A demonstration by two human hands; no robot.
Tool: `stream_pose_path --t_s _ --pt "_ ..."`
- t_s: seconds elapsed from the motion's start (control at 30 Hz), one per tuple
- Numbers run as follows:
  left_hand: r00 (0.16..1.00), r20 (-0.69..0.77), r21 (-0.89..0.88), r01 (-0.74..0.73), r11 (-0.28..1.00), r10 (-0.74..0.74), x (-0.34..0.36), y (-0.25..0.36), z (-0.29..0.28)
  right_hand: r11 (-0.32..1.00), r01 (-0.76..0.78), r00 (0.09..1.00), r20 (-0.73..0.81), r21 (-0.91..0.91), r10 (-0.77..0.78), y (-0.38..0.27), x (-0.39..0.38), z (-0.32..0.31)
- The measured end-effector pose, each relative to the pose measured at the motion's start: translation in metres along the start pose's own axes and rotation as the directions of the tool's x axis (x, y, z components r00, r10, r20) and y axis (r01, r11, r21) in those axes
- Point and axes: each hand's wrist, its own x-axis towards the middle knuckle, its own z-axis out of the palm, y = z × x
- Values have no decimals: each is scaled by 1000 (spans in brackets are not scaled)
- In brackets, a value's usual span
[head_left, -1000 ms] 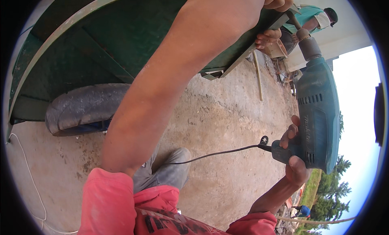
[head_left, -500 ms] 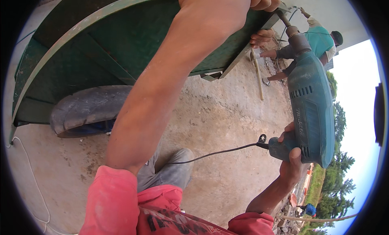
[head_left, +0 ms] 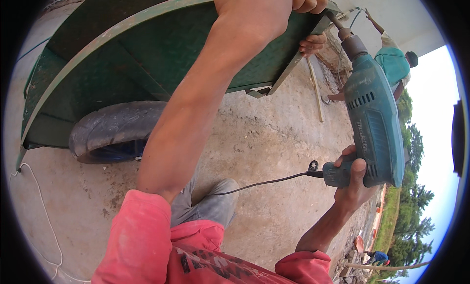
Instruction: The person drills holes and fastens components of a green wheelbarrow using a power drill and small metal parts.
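Observation:
My left hand (head_left: pixel 307 2) grips the top edge of a green metal body (head_left: pixel 196 49), my forearm crossing in front of it. My right hand (head_left: pixel 351 178) is wrapped round the handle of a teal corded drill (head_left: pixel 374 117), whose bit (head_left: pixel 337 20) points up to the frame's top corner beside my left fingers. Another person's fingers (head_left: pixel 313 43) curl round the frame's right edge, just below that corner. A black tyre (head_left: pixel 103 127) with a blue rim sits under the metal body.
A co-worker (head_left: pixel 391 63) in teal reaches up by a pale wall (head_left: pixel 406 19). A wooden strip (head_left: pixel 316 93) lies on the concrete floor (head_left: pixel 264 147). A white cord (head_left: pixel 44 215) runs along the left. Another person (head_left: pixel 378 258) works near rubble at lower right.
The drill and my right hand have shifted upward and left in the view, with my left arm. The co-worker in teal has moved, now showing an arm raised toward the wall.

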Motion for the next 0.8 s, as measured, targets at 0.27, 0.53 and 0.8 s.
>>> stream_pose_path --t_s 0.27,0.53,0.8 --pt "998 -16 -22 -68 997 68 -7 4 -8 999 -7 1000 31 32 6 6 1 -7" --pt "998 -58 -119 -37 992 31 -1 0 8 999 -8 999 43 53 6 4 2 -6" --pt "1000 11 -58 7 998 -6 -1 1 -1 993 -30 997 81 116 21 8 2 -11"
